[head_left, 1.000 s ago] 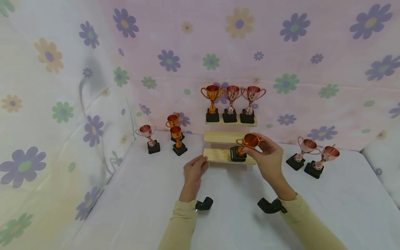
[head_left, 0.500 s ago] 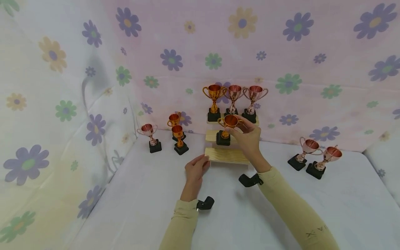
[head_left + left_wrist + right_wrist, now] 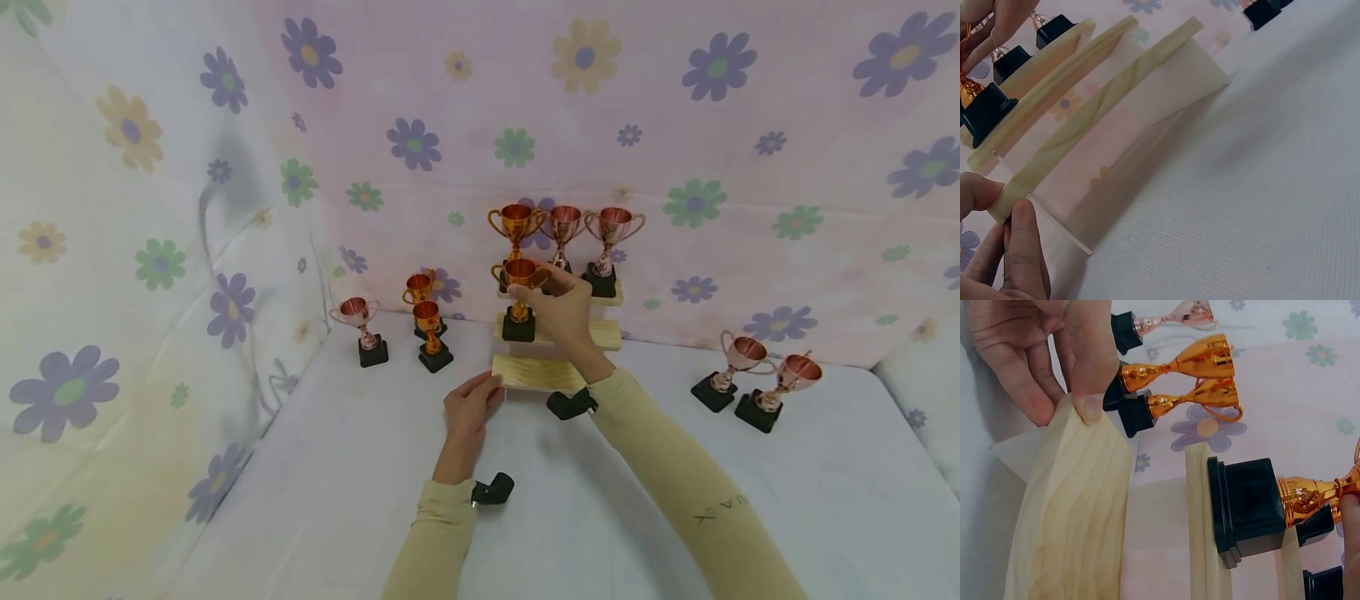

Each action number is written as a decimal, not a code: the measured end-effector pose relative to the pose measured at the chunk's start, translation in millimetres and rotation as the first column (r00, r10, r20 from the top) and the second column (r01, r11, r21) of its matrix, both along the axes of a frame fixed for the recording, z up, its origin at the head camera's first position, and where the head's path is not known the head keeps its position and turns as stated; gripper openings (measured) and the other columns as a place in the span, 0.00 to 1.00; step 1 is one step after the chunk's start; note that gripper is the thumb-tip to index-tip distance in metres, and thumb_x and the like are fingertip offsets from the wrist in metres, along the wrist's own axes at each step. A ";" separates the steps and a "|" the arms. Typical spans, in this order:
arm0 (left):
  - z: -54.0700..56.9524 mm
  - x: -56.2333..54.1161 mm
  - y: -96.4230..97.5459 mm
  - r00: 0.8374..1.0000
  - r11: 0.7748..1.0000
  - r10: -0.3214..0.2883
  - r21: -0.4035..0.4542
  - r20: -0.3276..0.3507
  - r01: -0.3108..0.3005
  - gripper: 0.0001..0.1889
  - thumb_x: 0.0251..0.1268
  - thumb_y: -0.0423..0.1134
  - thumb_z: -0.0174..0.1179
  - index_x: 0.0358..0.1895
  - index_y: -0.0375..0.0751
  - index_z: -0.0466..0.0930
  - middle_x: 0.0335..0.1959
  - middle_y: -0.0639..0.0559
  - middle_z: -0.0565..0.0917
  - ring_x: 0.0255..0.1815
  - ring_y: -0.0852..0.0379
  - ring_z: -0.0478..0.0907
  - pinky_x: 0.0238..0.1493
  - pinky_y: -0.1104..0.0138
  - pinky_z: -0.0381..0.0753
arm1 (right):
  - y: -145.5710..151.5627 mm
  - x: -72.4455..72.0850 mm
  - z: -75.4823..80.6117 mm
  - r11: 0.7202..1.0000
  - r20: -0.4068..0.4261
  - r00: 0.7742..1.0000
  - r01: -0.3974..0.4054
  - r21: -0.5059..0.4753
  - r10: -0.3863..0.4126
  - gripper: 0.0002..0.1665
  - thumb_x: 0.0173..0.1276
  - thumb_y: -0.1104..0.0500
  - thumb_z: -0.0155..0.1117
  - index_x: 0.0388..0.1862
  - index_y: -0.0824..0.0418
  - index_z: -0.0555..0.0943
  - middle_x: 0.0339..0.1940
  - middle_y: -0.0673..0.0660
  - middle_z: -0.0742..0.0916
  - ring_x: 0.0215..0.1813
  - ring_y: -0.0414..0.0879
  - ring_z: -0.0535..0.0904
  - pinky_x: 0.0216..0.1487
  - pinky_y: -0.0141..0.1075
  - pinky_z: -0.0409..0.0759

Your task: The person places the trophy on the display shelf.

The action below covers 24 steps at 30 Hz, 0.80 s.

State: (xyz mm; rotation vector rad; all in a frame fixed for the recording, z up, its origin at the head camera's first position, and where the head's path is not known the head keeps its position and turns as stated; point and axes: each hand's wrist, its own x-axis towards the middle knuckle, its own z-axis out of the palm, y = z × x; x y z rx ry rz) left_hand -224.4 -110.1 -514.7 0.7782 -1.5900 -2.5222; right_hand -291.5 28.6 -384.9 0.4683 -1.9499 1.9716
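Note:
My right hand (image 3: 566, 312) holds a small gold trophy cup (image 3: 519, 273) by its cup and stem. Its black square base (image 3: 1250, 494) touches the left end of the middle plank (image 3: 604, 334) of a three-step wooden display stand. With thumb and fingers, my left hand (image 3: 467, 408) pinches the left end of the bottom plank (image 3: 1094, 119). Along the top plank (image 3: 617, 296) stand another gold trophy (image 3: 516, 220) and two rose-gold trophies, one of them the right-hand trophy (image 3: 615, 225). My right hand partly hides the top row's bases.
Left of the stand, a rose-gold trophy (image 3: 356, 315) and two gold ones, the nearer gold trophy (image 3: 427, 318) among them, stand on the white tabletop (image 3: 337, 467). Two rose-gold trophies, including the outer trophy (image 3: 795, 375), stand to the right. A flowered cloth (image 3: 450, 100) hangs behind.
My right hand has carried the gold trophy from above the bottom plank's right side up and left to the middle plank's left end. My left hand stays on the bottom plank.

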 end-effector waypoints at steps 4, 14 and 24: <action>-0.8 -0.3 -0.7 1.000 1.000 0.000 -0.010 0.005 0.000 0.16 0.63 0.28 0.69 0.53 0.27 0.84 0.49 0.38 0.85 0.40 0.57 0.86 0.49 0.66 0.88 | -2.6 1.5 2.9 1.000 -0.036 0.999 -0.024 -0.017 0.023 0.22 0.60 0.69 0.76 0.54 0.72 0.85 0.42 0.69 0.89 0.35 0.38 0.82 0.33 0.24 0.81; -2.8 -1.2 -0.4 1.000 0.999 -0.014 -0.038 0.011 0.015 0.14 0.62 0.30 0.70 0.51 0.30 0.86 0.49 0.39 0.86 0.41 0.56 0.86 0.47 0.67 0.88 | -6.6 -10.2 -5.8 0.998 -0.075 0.997 -0.030 -0.056 0.026 0.19 0.59 0.72 0.76 0.51 0.74 0.86 0.43 0.70 0.89 0.41 0.38 0.87 0.42 0.28 0.86; -3.0 -0.5 0.2 1.000 0.999 -0.010 -0.034 0.015 0.011 0.14 0.63 0.31 0.70 0.51 0.31 0.86 0.50 0.39 0.85 0.42 0.56 0.86 0.48 0.67 0.88 | -10.5 -24.5 -29.5 0.994 -0.043 0.999 -0.015 -0.112 0.011 0.18 0.59 0.71 0.76 0.49 0.74 0.85 0.41 0.56 0.91 0.43 0.38 0.86 0.45 0.28 0.86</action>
